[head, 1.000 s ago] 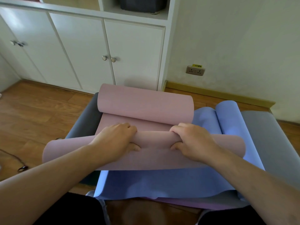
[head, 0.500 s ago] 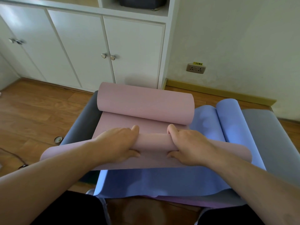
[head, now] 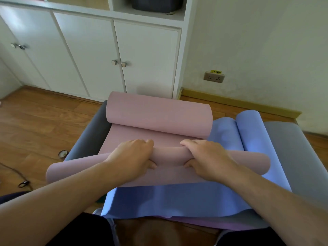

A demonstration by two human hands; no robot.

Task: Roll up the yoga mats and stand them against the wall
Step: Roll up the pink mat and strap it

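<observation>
The pink mat (head: 159, 114) lies across the middle of the frame on top of a blue mat (head: 177, 197), which in turn rests on a grey mat (head: 287, 148). Its far end curls into a loose roll near the white cabinet (head: 88, 50) in the upper half of the frame; its near end forms a tighter roll running left to right just below centre. The left hand (head: 134, 155) and the right hand (head: 205, 155) both grip this near roll, side by side with a short stretch of pink showing between them. Each hand has its fingers curled over the top of the roll and its thumb tucked against the near side. The roll's ends extend well past both wrists towards the left and right edges.
</observation>
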